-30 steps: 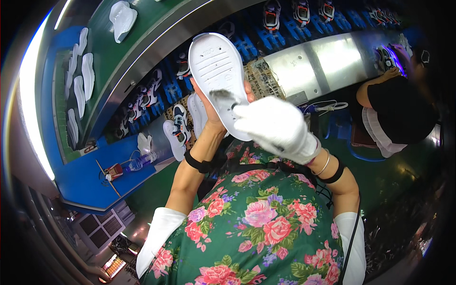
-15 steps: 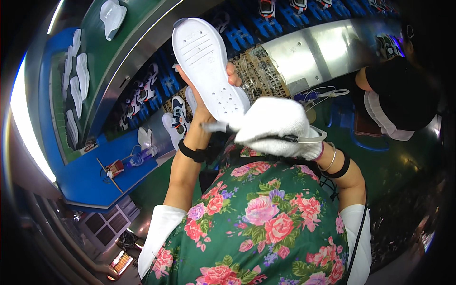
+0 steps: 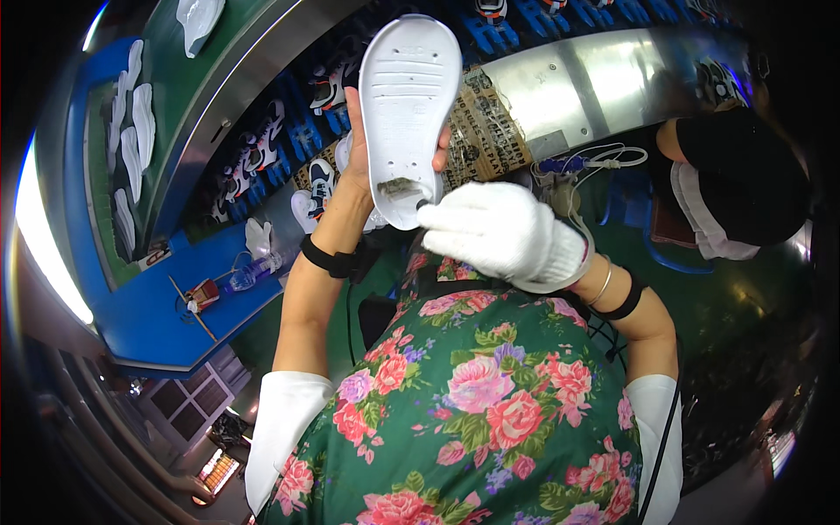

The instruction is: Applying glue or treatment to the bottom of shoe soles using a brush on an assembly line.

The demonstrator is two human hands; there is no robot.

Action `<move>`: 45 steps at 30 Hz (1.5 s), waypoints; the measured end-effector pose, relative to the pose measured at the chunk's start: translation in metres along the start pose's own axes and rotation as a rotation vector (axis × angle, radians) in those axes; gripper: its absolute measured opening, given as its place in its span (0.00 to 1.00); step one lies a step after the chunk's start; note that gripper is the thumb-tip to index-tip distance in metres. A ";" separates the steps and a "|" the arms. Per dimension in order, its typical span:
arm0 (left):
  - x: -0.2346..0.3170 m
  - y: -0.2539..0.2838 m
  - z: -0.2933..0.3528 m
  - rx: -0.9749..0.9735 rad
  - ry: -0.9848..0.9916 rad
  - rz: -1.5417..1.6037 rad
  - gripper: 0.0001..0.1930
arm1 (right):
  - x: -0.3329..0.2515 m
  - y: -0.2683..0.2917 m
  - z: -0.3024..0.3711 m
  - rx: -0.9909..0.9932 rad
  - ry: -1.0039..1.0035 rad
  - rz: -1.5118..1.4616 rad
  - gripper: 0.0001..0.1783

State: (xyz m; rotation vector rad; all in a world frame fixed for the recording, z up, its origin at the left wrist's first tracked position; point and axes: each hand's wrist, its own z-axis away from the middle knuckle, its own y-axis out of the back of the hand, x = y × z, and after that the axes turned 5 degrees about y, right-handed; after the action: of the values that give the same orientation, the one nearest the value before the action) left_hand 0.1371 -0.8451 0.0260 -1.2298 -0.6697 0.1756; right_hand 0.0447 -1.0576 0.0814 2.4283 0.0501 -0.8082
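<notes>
A white shoe sole [image 3: 405, 114] stands nearly upright in front of me, its grooved, hollowed inner face toward me and its heel end low. From behind, my bare left hand [image 3: 356, 149] is closed round it, with fingertips showing at its right edge. In a white knit glove, my right hand [image 3: 503, 232] is closed on a small brush [image 3: 400, 186]. The greyish bristles lie against the inside of the heel, and most of the handle is hidden by the glove. Just left of my left wrist is a white and navy shoe [image 3: 320, 184].
Several white soles [image 3: 129, 149] lie on a rack at the left. A blue table [image 3: 157, 324] carries a plastic bottle [image 3: 252, 274] and a small red box [image 3: 204, 296]. Shoes on blue holders [image 3: 490, 35] line the far side beyond a metal panel [image 3: 560, 87]. A person in black [image 3: 744, 175] sits at right.
The sole has moved right and turned more upright. The brush has gone from below the heel to inside it, and my right hand has shifted slightly with it.
</notes>
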 end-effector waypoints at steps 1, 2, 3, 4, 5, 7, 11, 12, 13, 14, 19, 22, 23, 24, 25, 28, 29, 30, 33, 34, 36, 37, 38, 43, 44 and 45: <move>0.002 0.001 0.000 0.025 0.040 -0.042 0.58 | -0.002 -0.001 -0.002 -0.053 0.018 0.000 0.14; 0.003 0.003 0.001 0.041 0.056 -0.068 0.58 | -0.005 -0.004 -0.002 -0.102 -0.015 -0.033 0.12; 0.003 0.004 0.002 0.046 0.050 -0.066 0.58 | -0.004 -0.003 -0.002 -0.107 -0.011 -0.040 0.12; 0.003 0.005 0.002 0.011 0.085 -0.060 0.58 | -0.002 0.001 -0.003 -0.058 -0.016 -0.209 0.12; 0.001 0.007 0.004 -0.022 0.120 -0.054 0.58 | 0.002 0.003 -0.002 -0.008 -0.022 -0.379 0.12; 0.000 0.008 0.004 -0.024 0.129 -0.021 0.59 | 0.011 0.008 -0.003 0.081 -0.098 -0.323 0.11; 0.000 0.012 0.002 0.117 0.181 -0.165 0.57 | 0.008 0.011 0.000 -0.010 -0.385 -0.527 0.09; -0.004 0.011 0.002 0.121 0.153 -0.063 0.57 | 0.009 0.010 0.004 0.053 -0.478 -0.601 0.08; -0.007 0.009 0.002 0.124 0.126 0.040 0.57 | 0.011 0.016 0.006 0.144 -0.560 -0.712 0.07; -0.014 0.003 0.000 0.133 0.062 0.072 0.56 | 0.012 0.019 0.004 0.266 -0.661 -0.670 0.08; -0.050 -0.006 0.010 0.369 -0.212 -0.088 0.28 | 0.030 0.029 -0.006 0.376 -0.586 -0.342 0.10; -0.060 -0.012 0.014 0.396 -0.217 -0.005 0.28 | 0.038 0.029 0.002 0.259 -0.545 -0.266 0.09; -0.060 -0.012 0.020 0.479 -0.105 -0.116 0.28 | 0.040 0.030 0.006 0.214 -0.524 -0.256 0.10; -0.059 -0.009 0.026 0.563 0.005 -0.228 0.27 | 0.037 0.031 0.006 0.178 -0.546 -0.236 0.09; -0.060 0.000 0.034 0.419 0.037 -0.025 0.25 | 0.032 0.031 0.004 0.179 -0.559 -0.258 0.09; -0.073 0.023 0.054 0.135 -0.065 0.323 0.29 | 0.025 0.024 0.005 0.191 -0.483 -0.240 0.09; -0.073 0.014 0.055 0.135 -0.071 0.323 0.29 | 0.024 0.022 0.004 0.179 -0.425 -0.177 0.09; -0.072 -0.003 0.053 0.235 -0.152 0.402 0.32 | 0.022 0.021 0.002 0.185 -0.392 -0.147 0.09; -0.066 -0.023 0.046 0.300 -0.273 0.702 0.38 | 0.019 0.021 -0.003 0.221 -0.359 -0.125 0.10; -0.068 -0.019 0.046 0.219 -0.220 0.710 0.38 | 0.018 0.021 -0.005 0.255 -0.363 -0.121 0.11; -0.069 -0.016 0.045 0.073 -0.166 0.749 0.39 | 0.018 0.023 -0.010 0.274 -0.369 -0.107 0.11; -0.071 -0.014 0.044 -0.003 -0.165 0.709 0.39 | 0.019 0.027 -0.013 0.271 -0.339 -0.082 0.11; -0.072 -0.015 0.041 0.116 -0.151 0.645 0.40 | 0.019 0.031 -0.015 0.251 -0.326 -0.044 0.11; -0.074 -0.032 0.033 0.218 -0.104 0.611 0.45 | 0.016 0.041 -0.035 0.300 -0.286 0.020 0.12; -0.075 -0.031 0.031 0.200 -0.109 0.640 0.46 | 0.017 0.043 -0.039 0.310 -0.243 0.075 0.13; -0.075 -0.030 0.030 0.183 -0.115 0.668 0.47 | 0.018 0.044 -0.042 0.318 -0.200 0.130 0.14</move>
State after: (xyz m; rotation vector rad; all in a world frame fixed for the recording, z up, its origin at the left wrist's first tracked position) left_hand 0.0535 -0.8664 0.0306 -1.2337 -0.3090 0.8488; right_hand 0.0913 -1.0745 0.1207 2.5942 -0.3330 -1.0614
